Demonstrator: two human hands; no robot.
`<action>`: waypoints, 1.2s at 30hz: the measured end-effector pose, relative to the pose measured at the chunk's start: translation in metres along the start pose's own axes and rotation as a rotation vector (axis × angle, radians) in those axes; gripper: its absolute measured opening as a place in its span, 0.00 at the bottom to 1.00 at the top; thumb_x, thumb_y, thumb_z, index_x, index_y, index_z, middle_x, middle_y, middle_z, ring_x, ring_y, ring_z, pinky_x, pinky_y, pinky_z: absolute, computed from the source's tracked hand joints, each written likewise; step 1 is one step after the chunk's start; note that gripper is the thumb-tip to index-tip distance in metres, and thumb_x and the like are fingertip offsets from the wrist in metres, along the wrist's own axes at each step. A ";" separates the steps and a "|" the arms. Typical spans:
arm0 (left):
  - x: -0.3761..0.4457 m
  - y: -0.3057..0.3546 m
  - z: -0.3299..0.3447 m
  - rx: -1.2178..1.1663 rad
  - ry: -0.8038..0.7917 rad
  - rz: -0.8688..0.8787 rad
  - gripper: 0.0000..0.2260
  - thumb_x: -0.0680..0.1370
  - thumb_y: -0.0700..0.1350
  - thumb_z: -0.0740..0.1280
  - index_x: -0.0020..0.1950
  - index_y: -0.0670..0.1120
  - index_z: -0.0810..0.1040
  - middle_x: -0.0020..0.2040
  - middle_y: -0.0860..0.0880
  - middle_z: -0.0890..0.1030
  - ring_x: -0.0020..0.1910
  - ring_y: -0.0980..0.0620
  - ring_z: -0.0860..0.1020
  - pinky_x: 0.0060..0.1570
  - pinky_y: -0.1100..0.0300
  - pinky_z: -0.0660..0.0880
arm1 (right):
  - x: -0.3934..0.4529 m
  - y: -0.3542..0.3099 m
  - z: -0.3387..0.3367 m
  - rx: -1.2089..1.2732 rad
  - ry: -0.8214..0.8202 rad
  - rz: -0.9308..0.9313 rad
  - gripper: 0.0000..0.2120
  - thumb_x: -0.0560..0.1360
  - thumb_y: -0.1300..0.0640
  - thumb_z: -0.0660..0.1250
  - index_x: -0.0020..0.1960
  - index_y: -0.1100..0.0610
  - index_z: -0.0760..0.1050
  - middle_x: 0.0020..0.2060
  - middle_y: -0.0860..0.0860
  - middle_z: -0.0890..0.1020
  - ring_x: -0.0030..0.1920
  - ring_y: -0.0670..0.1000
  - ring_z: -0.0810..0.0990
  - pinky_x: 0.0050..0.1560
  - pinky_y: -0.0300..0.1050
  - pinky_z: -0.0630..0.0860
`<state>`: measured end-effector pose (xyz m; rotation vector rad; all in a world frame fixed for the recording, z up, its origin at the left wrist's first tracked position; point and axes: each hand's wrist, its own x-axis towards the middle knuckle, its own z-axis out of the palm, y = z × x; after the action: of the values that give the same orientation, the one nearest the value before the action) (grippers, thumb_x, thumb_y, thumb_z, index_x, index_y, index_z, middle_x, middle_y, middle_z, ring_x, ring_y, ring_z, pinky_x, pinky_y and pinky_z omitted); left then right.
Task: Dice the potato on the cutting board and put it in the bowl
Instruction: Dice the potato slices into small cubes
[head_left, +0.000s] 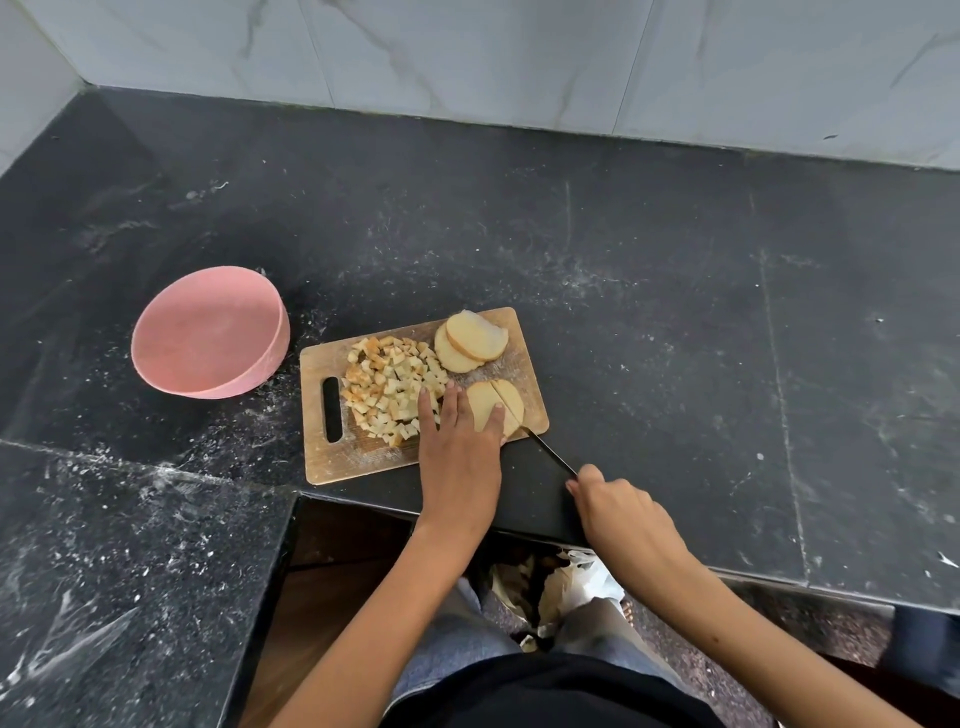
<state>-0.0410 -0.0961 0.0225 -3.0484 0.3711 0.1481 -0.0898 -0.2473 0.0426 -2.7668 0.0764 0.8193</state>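
potato dice (393, 385) on board (332, 457), black speckled counter (675, 291), marble wall (519, 57), right fingers (582, 480) grasping knife (550, 453)

The left hand (460, 447) covers the near left part of the potato slice (493, 408) and some of the diced potato (392, 384). The knife (540, 441) handle is buried in the right hand (621, 512). The knife's blade tip seems lost in the slice. The pink bowl (208, 332) shows no visible contents.

On a wooden cutting board (332, 457), the left hand (460, 457) presses flat on a potato slice (485, 408) while the right hand (621, 512) grips a knife (550, 454) cutting it. Diced potato (392, 387) is piled beside two more slices (470, 343); a pink bowl (208, 338) sits left on the black counter (675, 312).
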 end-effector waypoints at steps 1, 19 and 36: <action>0.000 0.000 -0.001 0.004 0.005 0.000 0.20 0.85 0.49 0.50 0.78 0.52 0.58 0.77 0.36 0.58 0.78 0.41 0.50 0.72 0.42 0.34 | -0.001 0.000 0.000 0.006 0.003 -0.008 0.12 0.84 0.49 0.45 0.48 0.55 0.58 0.37 0.51 0.73 0.49 0.59 0.79 0.40 0.47 0.67; -0.001 -0.021 0.019 -0.317 0.309 -0.036 0.11 0.69 0.51 0.75 0.48 0.47 0.86 0.54 0.45 0.84 0.64 0.41 0.76 0.69 0.42 0.51 | 0.039 -0.038 -0.014 0.229 0.100 -0.070 0.17 0.83 0.51 0.47 0.59 0.61 0.69 0.50 0.62 0.78 0.51 0.64 0.77 0.43 0.49 0.70; -0.002 -0.017 0.026 -0.250 0.331 -0.033 0.07 0.73 0.47 0.74 0.48 0.47 0.85 0.55 0.43 0.83 0.64 0.40 0.76 0.68 0.39 0.52 | 0.051 -0.052 -0.014 0.019 0.029 0.000 0.11 0.81 0.64 0.53 0.61 0.61 0.68 0.55 0.58 0.78 0.55 0.59 0.78 0.45 0.48 0.71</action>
<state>-0.0412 -0.0769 -0.0019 -3.3253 0.3420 -0.3433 -0.0333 -0.1992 0.0387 -2.7611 0.0893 0.7741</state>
